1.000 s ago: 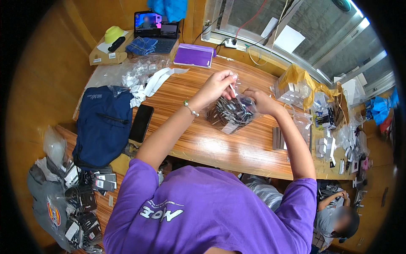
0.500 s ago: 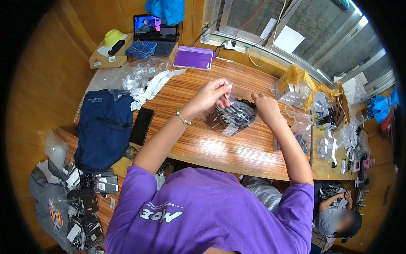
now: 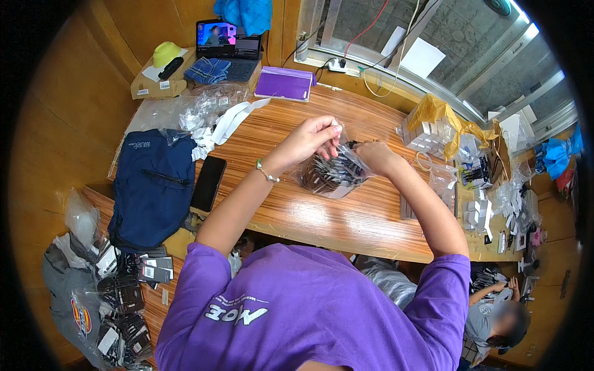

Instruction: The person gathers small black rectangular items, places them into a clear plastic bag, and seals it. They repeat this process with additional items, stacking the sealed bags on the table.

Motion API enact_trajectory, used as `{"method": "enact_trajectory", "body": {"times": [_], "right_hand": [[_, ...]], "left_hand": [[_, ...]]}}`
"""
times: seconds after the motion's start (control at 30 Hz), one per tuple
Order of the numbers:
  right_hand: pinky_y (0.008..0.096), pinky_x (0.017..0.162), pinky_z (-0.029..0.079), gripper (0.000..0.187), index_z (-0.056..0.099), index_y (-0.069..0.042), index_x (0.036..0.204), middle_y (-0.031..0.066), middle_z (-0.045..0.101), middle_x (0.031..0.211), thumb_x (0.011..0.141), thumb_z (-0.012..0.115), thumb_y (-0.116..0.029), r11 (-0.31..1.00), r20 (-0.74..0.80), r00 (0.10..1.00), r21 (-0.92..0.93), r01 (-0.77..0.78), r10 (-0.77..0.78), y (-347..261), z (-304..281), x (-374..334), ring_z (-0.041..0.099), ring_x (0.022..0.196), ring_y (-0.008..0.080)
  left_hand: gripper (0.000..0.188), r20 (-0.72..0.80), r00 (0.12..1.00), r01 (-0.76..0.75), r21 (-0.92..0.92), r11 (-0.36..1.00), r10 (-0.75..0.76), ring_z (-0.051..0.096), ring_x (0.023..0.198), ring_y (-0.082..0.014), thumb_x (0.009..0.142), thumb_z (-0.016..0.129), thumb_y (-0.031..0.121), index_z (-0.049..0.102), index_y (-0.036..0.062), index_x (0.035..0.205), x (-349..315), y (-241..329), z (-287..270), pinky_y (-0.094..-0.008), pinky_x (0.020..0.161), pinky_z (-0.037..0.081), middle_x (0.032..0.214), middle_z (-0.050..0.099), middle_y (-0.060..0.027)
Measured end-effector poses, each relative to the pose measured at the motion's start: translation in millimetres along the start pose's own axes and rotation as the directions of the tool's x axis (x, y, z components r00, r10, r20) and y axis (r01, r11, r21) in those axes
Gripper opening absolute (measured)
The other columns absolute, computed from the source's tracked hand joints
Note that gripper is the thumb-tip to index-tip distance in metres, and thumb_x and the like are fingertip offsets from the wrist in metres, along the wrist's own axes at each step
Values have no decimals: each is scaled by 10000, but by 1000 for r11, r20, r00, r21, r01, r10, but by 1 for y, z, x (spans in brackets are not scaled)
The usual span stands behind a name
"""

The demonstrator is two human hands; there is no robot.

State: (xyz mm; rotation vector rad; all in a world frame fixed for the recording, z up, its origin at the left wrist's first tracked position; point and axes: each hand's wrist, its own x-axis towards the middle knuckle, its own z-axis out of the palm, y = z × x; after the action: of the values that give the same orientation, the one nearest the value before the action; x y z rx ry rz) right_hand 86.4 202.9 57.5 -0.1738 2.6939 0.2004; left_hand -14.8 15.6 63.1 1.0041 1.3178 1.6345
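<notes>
A clear plastic bag stands on the striped wooden table in front of me, packed with several dark, flat pieces that carry light tags. My left hand is closed, pinching the upper left edge of the bag's mouth between thumb and fingers. At the right side of the mouth, my right hand bends downward with its fingers in or behind the film. Those fingertips are hidden, so whether they grip anything does not show.
Left on the table lie a black phone and a navy bag. Farther back are a purple folder and a laptop. Small white boxes sit at right, under yellow plastic. A person works at lower right.
My right hand has shifted left and down, into or behind the bag's mouth. My left hand keeps its pinch in nearly the same place.
</notes>
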Motion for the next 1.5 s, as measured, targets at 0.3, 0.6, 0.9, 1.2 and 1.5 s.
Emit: {"method": "enact_trajectory", "body": {"times": [0.3, 0.6, 0.9, 1.2, 1.5], "right_hand": [[424, 698, 488, 188, 634, -129, 938, 119, 652, 876, 777, 570, -202, 998, 94, 995, 50, -37, 32, -5, -12, -11, 624, 870, 292], [440, 669, 468, 134, 574, -61, 842, 157, 632, 778, 709, 564, -71, 875, -294, 905, 462, -147, 307, 1, 10, -20, 602, 775, 337], [394, 650, 467, 97, 560, -15, 788, 161, 618, 791, 702, 532, 19, 965, -601, 797, 238, 109, 59, -4, -2, -26, 597, 744, 317], [360, 698, 472, 198, 619, -47, 913, 145, 653, 845, 737, 612, -139, 921, 76, 986, 372, 112, -150, -12, -17, -16, 615, 794, 288], [425, 722, 481, 192, 603, -95, 978, 103, 650, 937, 815, 518, -151, 991, -40, 993, 80, -108, 112, -15, 11, -19, 629, 880, 285]], "left_hand": [[238, 41, 999, -20, 18, 1000, 19, 601, 678, -99, 942, 450, 268, 494, 69, 819, -11, 7, -1, -197, 566, 491, 761, 535, -7], [231, 103, 995, -9, 17, 1000, 7, 603, 691, -90, 947, 444, 254, 497, 73, 813, -21, 10, 2, -192, 572, 487, 768, 541, -5], [229, 112, 993, 15, 63, 998, -22, 603, 689, -84, 942, 458, 253, 502, 70, 810, -23, 14, 5, -192, 569, 481, 750, 571, -9], [224, 111, 994, 3, 30, 1000, -7, 601, 694, -95, 943, 455, 256, 500, 73, 820, -26, 11, 4, -199, 595, 485, 773, 563, -12], [224, 133, 991, 7, 33, 999, -11, 600, 718, -90, 936, 469, 262, 519, 68, 836, -28, 9, 6, -202, 605, 486, 799, 569, -12]]}}
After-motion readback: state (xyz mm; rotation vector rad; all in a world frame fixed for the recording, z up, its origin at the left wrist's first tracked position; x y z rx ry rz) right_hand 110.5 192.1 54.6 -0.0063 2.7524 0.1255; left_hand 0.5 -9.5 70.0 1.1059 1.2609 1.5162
